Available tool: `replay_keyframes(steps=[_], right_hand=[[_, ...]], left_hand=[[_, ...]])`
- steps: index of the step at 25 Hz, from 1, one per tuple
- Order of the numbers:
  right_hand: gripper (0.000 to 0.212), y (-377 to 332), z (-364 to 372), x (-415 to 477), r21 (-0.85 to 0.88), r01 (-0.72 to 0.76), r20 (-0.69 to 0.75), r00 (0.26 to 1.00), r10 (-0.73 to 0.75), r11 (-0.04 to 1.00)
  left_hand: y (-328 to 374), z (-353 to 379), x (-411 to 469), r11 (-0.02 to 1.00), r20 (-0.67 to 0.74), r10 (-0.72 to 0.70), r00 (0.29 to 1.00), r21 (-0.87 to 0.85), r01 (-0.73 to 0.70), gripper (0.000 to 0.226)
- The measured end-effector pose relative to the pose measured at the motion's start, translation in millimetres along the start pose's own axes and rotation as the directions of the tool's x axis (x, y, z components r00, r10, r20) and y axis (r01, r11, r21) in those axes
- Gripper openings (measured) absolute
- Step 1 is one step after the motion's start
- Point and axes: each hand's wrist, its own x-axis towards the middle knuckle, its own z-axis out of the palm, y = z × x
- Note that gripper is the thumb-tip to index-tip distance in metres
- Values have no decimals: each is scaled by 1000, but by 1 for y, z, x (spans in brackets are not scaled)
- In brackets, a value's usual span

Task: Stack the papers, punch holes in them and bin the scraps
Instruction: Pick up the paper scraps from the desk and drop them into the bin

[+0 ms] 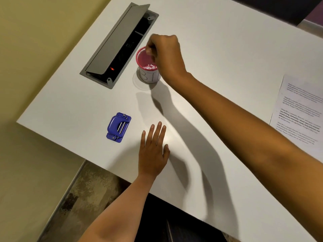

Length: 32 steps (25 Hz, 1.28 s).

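A small pink mesh bin [143,57] with a white label stands on the white table [218,55], with white paper scraps lying inside it. My right hand [166,55] hovers over the bin's rim, fingertips pinched together and pointing down into it; I cannot tell if anything is between them. My left hand [153,151] lies flat on the table near the front edge, fingers spread, holding nothing. A blue hole punch [118,127] sits just left of my left hand. Printed papers [300,110] lie at the right edge of the view.
A grey cable box [118,44] with its lid raised is set into the table, just left of the bin. The table's left and front edges are close to the punch and my left hand. Beyond the edges is floor.
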Motion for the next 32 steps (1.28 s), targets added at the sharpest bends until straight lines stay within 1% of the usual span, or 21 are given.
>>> replay_keyframes(steps=[2,4,7,10,12,16,20,23,25,27,30,32], right_hand=[[29,-6,10,16,-172,50,82,996,-37,984],[28,-7,18,23,-278,62,143,989,-22,959],[27,-3,23,27,-280,39,137,991,0,959],[27,-3,26,30,-303,79,111,993,-47,950],[25,-3,28,30,-305,67,99,994,-39,950],[17,2,25,27,-302,45,124,992,-7,952],[28,13,25,20,-258,-2,124,992,36,966],[32,19,24,11,-275,32,131,991,5,961],[29,20,22,7,-233,22,78,997,-4,972],[27,19,21,5,-157,10,34,999,-4,988],[26,20,16,-2,-14,-44,-49,998,44,999],[26,27,13,-17,5,-93,-121,988,93,996]], left_hand=[[0,0,1,1000,14,-15,1000,0,15,64],[1,0,1,1000,22,-22,1000,-2,22,65],[1,0,1,1000,21,-21,1000,-2,21,65],[1,0,1,1000,14,-22,1000,-2,22,66],[2,-1,1,1000,14,-24,1000,0,24,66],[1,0,1,1000,12,-23,1000,-6,23,66],[2,-1,0,1000,10,-21,1000,0,21,66],[2,-1,0,1000,9,-15,1000,10,15,65],[2,-1,0,1000,7,-16,1000,15,15,65],[2,-1,0,1000,6,-17,1000,15,16,65],[3,-2,0,1000,1,-13,1000,2,13,65],[2,-1,0,1000,-4,-9,1000,-4,9,65]])
